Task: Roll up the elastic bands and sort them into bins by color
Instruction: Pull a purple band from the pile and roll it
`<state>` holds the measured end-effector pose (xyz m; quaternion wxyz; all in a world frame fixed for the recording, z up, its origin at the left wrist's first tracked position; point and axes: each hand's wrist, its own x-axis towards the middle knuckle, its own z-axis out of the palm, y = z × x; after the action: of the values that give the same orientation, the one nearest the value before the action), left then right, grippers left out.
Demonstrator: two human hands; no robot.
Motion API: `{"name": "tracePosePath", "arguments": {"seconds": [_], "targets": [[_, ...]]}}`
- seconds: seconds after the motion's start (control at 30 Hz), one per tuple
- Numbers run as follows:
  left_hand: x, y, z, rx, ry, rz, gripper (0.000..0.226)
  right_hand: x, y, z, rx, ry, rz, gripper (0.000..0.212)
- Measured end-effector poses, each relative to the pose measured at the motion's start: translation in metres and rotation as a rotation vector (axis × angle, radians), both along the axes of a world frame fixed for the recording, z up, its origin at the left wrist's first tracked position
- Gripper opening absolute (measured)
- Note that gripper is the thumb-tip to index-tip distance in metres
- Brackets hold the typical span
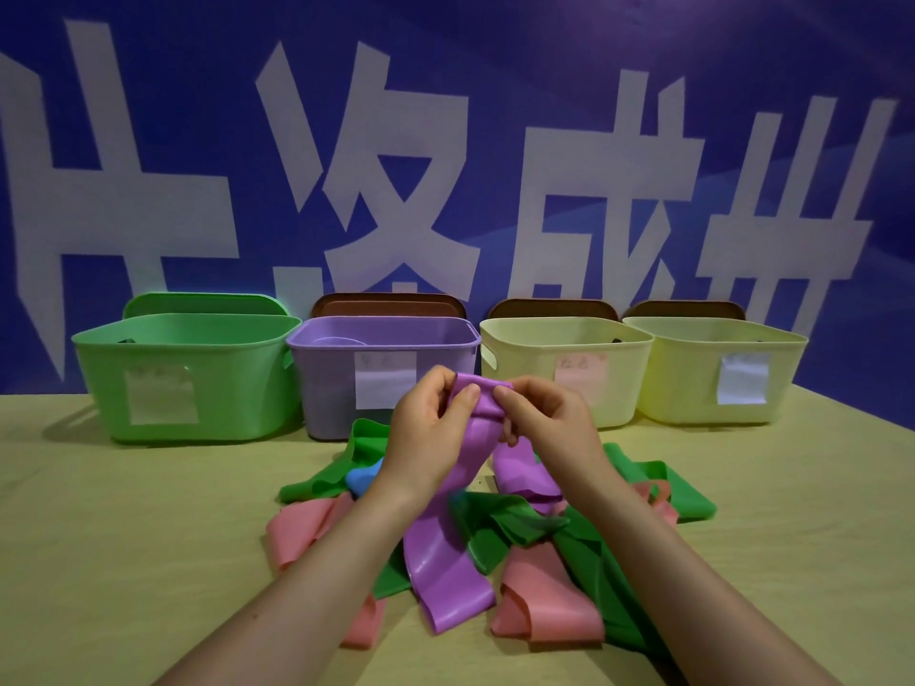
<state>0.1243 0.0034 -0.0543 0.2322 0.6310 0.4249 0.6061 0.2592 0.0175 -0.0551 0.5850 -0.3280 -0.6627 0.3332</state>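
A: How far along is the sorting?

B: Early, I'd judge. On the yellow-green tabletop (124, 537) a loose pile of flat pink, green and blue rubber bands (539, 601) lies unrolled.

A: And the hands?

B: Above the pile, the left hand (431, 433) and right hand (549, 428) both curl their fingers (468, 396) round the top of a long purple elastic band (448, 566), pinching a small roll (its tail trails onto the pile). Beyond it, the purple plastic bin (327, 383) seems to hold one roll already.

Four bins (564, 334) in a row behind bands (515, 527) heaped on table (124, 537), lids (205, 303) behind bins
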Motion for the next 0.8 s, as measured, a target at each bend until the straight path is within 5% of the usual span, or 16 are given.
{"name": "tracePosePath", "arguments": {"seconds": [0.27, 0.4, 0.63, 0.8], "targets": [[-0.001, -0.004, 0.001, -0.103, -0.168, -0.107, 0.01, 0.0, 0.0, 0.001, 0.004, 0.042, 0.059, 0.01], [0.0, -0.001, 0.004, -0.312, -0.277, -0.137, 0.032, 0.001, 0.003, -0.001, 0.047, 0.064, -0.041, 0.019], [0.0, 0.003, 0.003, -0.568, -0.476, -0.193, 0.031, 0.007, 0.011, -0.009, 0.559, -0.352, -0.355, 0.016], [-0.005, 0.002, 0.004, -0.605, -0.503, -0.297, 0.049, 0.014, 0.017, -0.012, 0.665, -0.491, -0.337, 0.023]]}}
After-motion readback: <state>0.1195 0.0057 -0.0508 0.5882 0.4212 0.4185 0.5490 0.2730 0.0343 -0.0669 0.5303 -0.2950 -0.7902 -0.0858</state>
